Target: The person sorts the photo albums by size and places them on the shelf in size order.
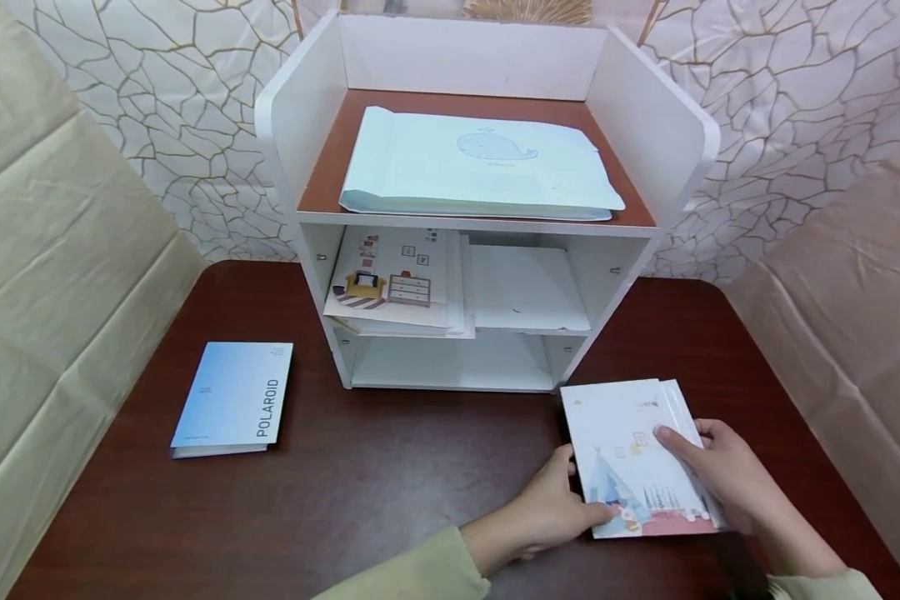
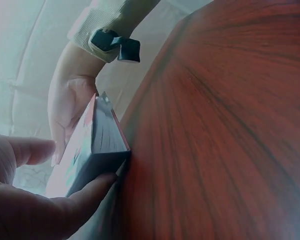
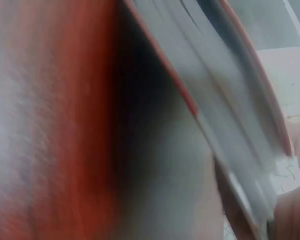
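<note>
A thick white photo album (image 1: 607, 425) with a blue tent and pink floor on its cover is held between both hands over the right front of the table. My left hand (image 1: 549, 510) grips its lower left corner, thumb on the cover and fingers beneath. At the right edge my right hand (image 1: 731, 473) holds it, thumb pressed on the cover and most fingers hidden. In the left wrist view the spine side of the album (image 2: 85, 167) slants just above the wood. Its page edges (image 3: 225, 100) fill the right wrist view, blurred.
A white shelf unit (image 1: 667, 142) stands at the back. A large whale-print album (image 1: 450, 167) lies on its top; the middle shelf holds illustrated albums (image 1: 393, 279) and a plain white one (image 1: 525, 287). A blue POLAROID album (image 1: 228, 396) rests on the table's left.
</note>
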Demonstrator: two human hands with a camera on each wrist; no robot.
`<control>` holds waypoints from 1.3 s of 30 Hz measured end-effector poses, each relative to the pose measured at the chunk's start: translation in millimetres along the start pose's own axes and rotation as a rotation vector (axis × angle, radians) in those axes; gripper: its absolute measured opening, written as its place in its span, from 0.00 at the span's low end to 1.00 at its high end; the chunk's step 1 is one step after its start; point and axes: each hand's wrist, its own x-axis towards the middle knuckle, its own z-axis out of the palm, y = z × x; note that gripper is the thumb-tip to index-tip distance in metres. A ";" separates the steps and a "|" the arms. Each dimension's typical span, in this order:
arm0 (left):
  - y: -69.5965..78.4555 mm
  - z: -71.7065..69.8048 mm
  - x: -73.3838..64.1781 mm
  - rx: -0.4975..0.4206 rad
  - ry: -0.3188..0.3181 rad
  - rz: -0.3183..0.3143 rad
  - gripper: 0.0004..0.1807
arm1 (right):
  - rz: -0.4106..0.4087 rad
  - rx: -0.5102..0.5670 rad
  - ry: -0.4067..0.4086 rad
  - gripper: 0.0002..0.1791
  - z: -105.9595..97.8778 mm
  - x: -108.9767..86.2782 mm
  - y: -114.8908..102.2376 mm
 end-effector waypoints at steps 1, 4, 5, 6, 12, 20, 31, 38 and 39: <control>0.1 -2.1 -2.1 -0.017 -0.010 0.006 0.36 | -0.009 0.019 0.002 0.53 1.3 -1.3 -0.3; 2.9 -10.5 -8.9 -0.063 -0.046 0.020 0.37 | -0.043 0.088 0.001 0.51 6.9 -5.2 -2.8; 3.8 -13.7 -10.7 -0.061 -0.058 0.028 0.37 | -0.057 0.104 0.000 0.49 8.8 -6.4 -3.7; 4.8 -17.1 -12.1 -0.037 -0.061 0.042 0.37 | -0.070 0.118 0.003 0.47 10.8 -7.7 -4.7; 7.7 -36.9 -14.9 0.033 -0.080 0.107 0.33 | -0.134 0.252 -0.006 0.37 26.1 -15.6 -10.5; 13.8 -58.5 -20.0 0.041 -0.064 0.149 0.26 | -0.331 0.402 -0.033 0.24 49.7 -23.9 -26.5; 19.4 -86.9 -31.2 0.168 -0.028 0.333 0.26 | -0.464 0.496 -0.079 0.20 75.9 -25.9 -48.8; 26.3 -100.2 -37.0 0.258 0.095 0.400 0.20 | -0.505 0.552 -0.140 0.21 91.9 -26.4 -63.3; 27.6 -100.9 -37.7 0.262 0.114 0.400 0.19 | -0.508 0.556 -0.143 0.21 92.7 -26.8 -65.0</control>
